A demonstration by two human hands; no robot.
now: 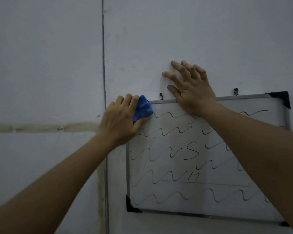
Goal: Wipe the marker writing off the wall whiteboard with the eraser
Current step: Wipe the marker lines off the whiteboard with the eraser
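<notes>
A rectangular whiteboard (167,120) is seen hung on a pale, faintly rough wall (49,65), its right side tilted slightly higher. It is bordered by a thin grey metal frame (243,97) and capped with black corner pieces (281,97). Its smooth white surface is covered by black marker writing (192,150): five rows of wavy lines, a large S near the middle, two short strokes lower down and a long straight line beneath them.

A blue eraser (142,108), soft and creased in look, is gripped in the left hand (120,119), fingers curled over its top and thumb below, and is pressed at the board's upper left corner, at the start of the top wavy row. The right hand (191,88) is laid flat with fingers spread, palm over the board's top edge and fingertips on the wall above.

Parts of the right half of the writing are hidden by the right forearm. Two small dark hooks (161,95) are seen just above the frame. A thin vertical line (103,65) and a tan horizontal strip (41,127) are seen on the wall to the left.
</notes>
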